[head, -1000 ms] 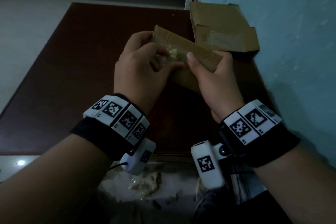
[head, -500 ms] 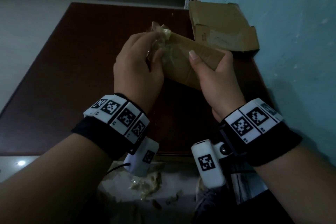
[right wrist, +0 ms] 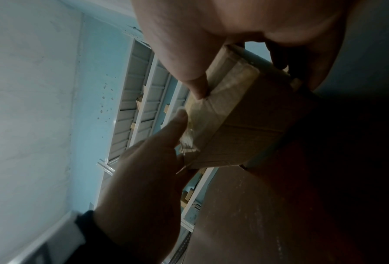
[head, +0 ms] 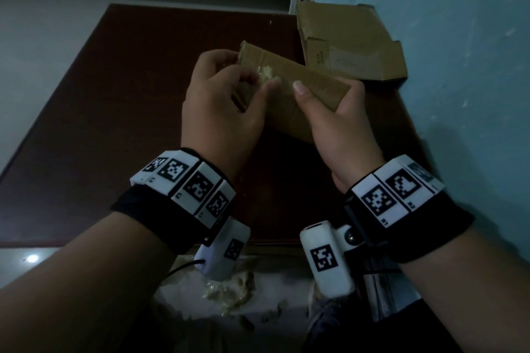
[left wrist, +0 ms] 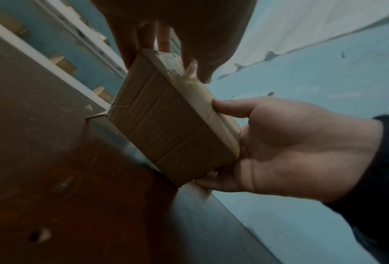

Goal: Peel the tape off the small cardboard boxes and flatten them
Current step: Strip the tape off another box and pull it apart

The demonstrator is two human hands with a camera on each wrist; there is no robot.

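A small flat cardboard box is held in the air above the dark brown table. My right hand grips its right end, thumb on the top face and fingers underneath. My left hand is at the box's left part, pinching a crumpled, partly lifted strip of clear tape between thumb and fingers. In the left wrist view the taped edge of the box shows the loose tape under my fingertips. The right wrist view shows the box with tape along its narrow side.
A larger opened cardboard box lies at the table's far right corner against the blue wall. Crumpled tape scraps lie on the floor below the table's near edge. Metal shelving stands beyond the table.
My left hand, which had lifted the tape up toward the box's far left corner, has come back down to the top face near my right thumb. The right hand keeps its grip.
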